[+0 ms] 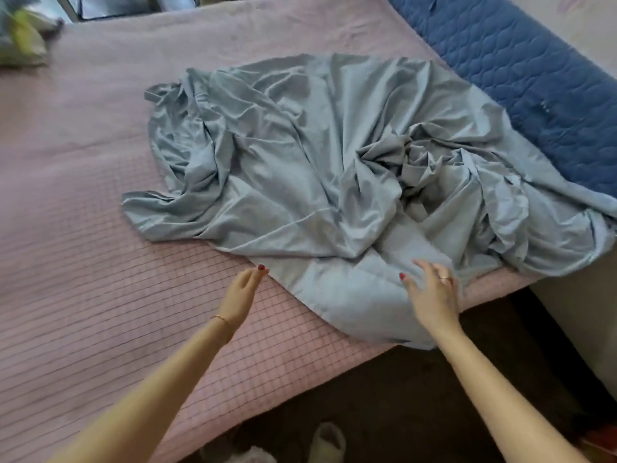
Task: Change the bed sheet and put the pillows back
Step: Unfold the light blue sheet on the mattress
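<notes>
Item: grey-blue bed sheet (334, 182), one piece, lying in a crumpled heap on the bed (83, 245), toward its near right corner. The bed is covered by a pink quilted pad with a grid pattern. One flat flap of the sheet hangs slightly over the near edge of the bed; the far right side overlaps a dark blue quilted cover (534, 78).

Handling (judged from the folds): thin, soft, light fabric with no stiffness; it will drape and bunch, and may slide easily over the pad. Best taken at a hem or corner, not in the middle of the heap. The flat near flap offers the clearest edge; the gathered, ruffled part at right may be an elastic hem.

Grip, left hand (242, 295): empty, fingers straight and together, fingertips just at the left edge of the near flap; contact uncertain.

Grip, right hand (430, 292): empty, fingers spread and relaxed over the near flap, holding nothing; touching or hovering cannot be told (slight blur).

Other: pillows not clearly visible; a blurred green and grey object (23, 35) lies at the far left.
</notes>
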